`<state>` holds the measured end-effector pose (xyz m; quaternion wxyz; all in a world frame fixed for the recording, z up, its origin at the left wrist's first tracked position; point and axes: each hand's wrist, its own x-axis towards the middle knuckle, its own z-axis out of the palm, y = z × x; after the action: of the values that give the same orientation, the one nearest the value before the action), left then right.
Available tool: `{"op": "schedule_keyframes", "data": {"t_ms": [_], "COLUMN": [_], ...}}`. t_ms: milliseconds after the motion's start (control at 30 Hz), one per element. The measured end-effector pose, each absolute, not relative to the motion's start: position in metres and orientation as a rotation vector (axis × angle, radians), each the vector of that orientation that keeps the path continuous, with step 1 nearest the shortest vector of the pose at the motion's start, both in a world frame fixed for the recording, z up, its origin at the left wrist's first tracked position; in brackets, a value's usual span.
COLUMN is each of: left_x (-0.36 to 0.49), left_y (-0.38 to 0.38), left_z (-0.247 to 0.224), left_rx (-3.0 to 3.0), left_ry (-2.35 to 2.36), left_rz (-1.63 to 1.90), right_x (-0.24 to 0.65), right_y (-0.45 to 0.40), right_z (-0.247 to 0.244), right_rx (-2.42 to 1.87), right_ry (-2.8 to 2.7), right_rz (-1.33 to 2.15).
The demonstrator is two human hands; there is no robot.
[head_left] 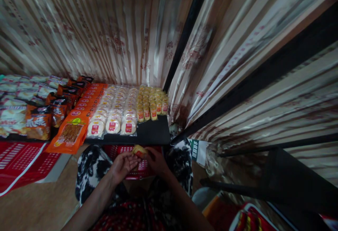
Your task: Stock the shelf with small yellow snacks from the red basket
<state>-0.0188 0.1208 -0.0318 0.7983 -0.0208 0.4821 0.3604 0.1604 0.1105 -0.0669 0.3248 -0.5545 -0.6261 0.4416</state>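
Above my lap, my right hand (157,162) grips a small yellow packaged snack (139,150) with a red label. My left hand (124,166) is palm up beside it, its fingers stretched out and reaching the packet's lower left side. Just beyond, on a black shelf (154,132), stand rows of similar small yellow packets (154,111). To their left are rows of round white packaged cakes (113,125). Below my hands, partly hidden between my knees, is a red perforated basket (144,173).
Orange packs of stick snacks (70,132) overhang the shelf edge. Orange-black bags (38,122) stand farther left. A red basket (29,164) with a white handle sits at left. A dark post (185,37) and striped plastic sheeting (118,30) bound the back.
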Motion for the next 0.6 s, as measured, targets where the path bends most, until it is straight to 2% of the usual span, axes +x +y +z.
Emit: {"op": "schedule_keyframes", "data": {"t_ms": [367, 600], "left_x": [-0.014, -0.014], "left_y": [0.120, 0.121], "left_z": [-0.021, -0.020], "left_rx": [0.013, 0.073], "left_ry": [1.103, 1.171], "left_rz": [0.754, 0.766], "right_x": [0.158, 0.167], "right_y": [0.111, 0.116], "right_z": [-0.054, -0.044], "right_rx": [-1.448, -1.482], "right_ry": [-1.421, -1.495], "right_rz": [1.232, 1.197]}}
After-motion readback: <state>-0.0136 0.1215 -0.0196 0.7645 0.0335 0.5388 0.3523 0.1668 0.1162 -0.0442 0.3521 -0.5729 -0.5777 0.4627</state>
